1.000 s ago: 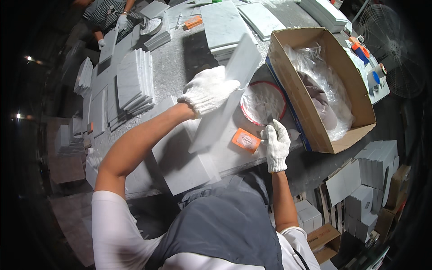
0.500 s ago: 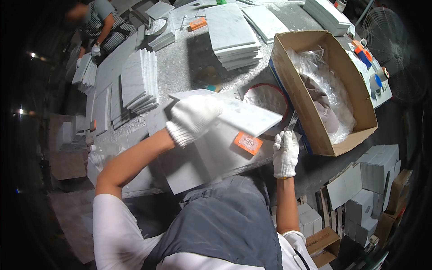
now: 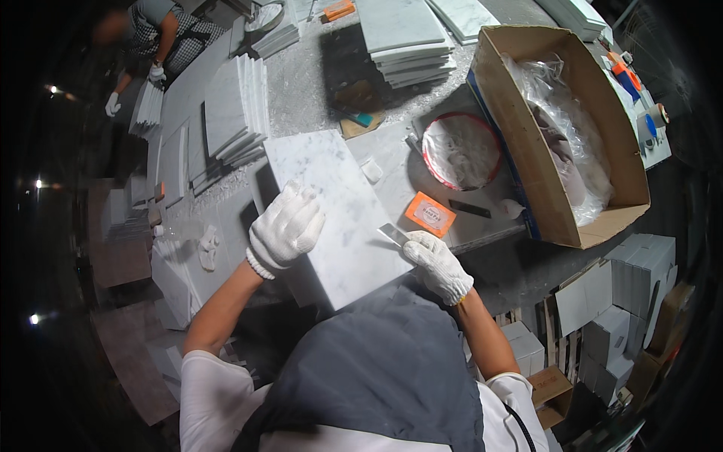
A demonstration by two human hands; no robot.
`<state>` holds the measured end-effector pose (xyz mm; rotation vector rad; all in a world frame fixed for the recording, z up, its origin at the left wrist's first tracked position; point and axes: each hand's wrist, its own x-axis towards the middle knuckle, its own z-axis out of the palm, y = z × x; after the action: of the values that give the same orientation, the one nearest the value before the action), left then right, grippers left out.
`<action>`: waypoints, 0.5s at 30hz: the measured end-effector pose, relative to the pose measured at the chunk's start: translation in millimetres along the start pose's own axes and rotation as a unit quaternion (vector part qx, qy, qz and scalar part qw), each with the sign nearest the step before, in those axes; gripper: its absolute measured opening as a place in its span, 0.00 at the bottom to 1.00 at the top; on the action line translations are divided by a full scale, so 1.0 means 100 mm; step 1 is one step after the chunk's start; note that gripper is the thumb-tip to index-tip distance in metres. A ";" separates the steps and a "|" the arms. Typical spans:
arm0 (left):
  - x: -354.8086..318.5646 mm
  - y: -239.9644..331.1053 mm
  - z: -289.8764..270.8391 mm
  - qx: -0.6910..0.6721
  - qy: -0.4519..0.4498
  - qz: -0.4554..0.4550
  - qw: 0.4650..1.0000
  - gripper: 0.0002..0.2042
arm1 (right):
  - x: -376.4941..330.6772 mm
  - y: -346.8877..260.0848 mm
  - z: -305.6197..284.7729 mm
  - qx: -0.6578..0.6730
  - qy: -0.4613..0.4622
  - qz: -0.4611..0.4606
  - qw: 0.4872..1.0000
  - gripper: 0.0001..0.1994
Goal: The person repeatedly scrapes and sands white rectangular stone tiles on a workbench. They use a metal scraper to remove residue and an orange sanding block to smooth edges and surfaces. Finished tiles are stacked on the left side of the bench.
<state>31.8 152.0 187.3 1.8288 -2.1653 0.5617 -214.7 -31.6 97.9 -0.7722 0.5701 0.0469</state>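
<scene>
Over on the left, a stack of grey-white marble tiles [image 3: 230, 105] is leaning on the work table. The white-gloved left hand [image 3: 286, 230] is resting on the left edge of a rectangular, grey-veined white marble slab [image 3: 339, 200], fingers bunching close; I can't tell whether they're gripping. The slab is lying in front of the person. At its right edge, the white-gloved right hand [image 3: 439, 265] is pinching a flat metal blade [image 3: 393, 235]. Beyond, a small orange box [image 3: 431, 215] is sitting near a round, red-rimmed tub [image 3: 462, 151].
</scene>
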 end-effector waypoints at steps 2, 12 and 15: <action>-0.14 0.03 0.01 0.014 0.004 -0.007 1.000 0.17 | -0.01 0.04 0.06 -0.005 -0.029 -0.013 0.999 0.13; -0.65 0.20 0.17 0.031 0.019 -0.072 0.997 0.18 | 0.00 0.28 0.26 -0.189 -0.003 -0.040 0.981 0.11; -0.74 0.22 0.19 0.010 0.019 -0.087 0.996 0.19 | -0.01 0.29 0.31 -0.225 -0.002 -0.064 0.972 0.11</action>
<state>24.2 212.0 136.3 1.9741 -1.9581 0.5759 -208.3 10.2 98.0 -1.2490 0.5094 0.0598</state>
